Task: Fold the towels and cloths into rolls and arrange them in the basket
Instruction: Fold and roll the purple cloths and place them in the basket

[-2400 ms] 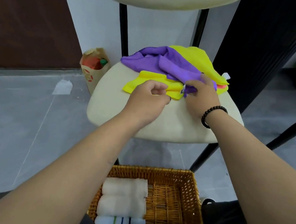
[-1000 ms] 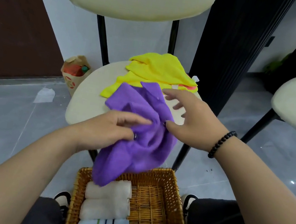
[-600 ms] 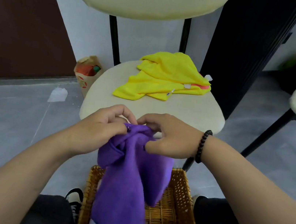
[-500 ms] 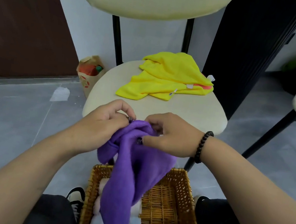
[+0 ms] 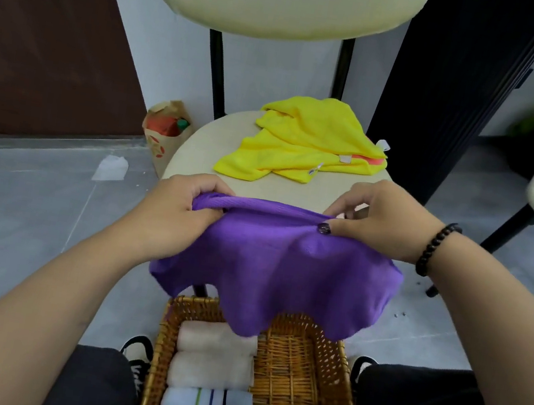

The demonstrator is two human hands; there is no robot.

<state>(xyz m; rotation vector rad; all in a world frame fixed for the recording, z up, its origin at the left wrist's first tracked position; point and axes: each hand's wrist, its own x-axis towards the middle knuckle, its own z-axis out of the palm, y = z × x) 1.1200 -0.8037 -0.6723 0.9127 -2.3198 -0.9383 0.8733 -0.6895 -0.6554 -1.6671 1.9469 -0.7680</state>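
Purple cloth [image 5: 283, 267] now spread left-right, top edge pinched by left hand [image 5: 173, 216] and right hand [image 5: 381, 219].

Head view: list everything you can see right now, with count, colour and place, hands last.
purple cloth: 1, purple, held spread above the basket
yellow cloths: heap, count unclear, yellow, on the chair seat
orange cloth: 1 edge showing, under the yellow heap
rolls: 3 clear, two cream, one white with stripes, left side of the basket
basket: 1, brown wicker, between the knees
chair: 1, cream seat, ahead
paper bag: 1, brown, on the floor
left hand: grips the cloth's top edge
right hand: pinches the top edge
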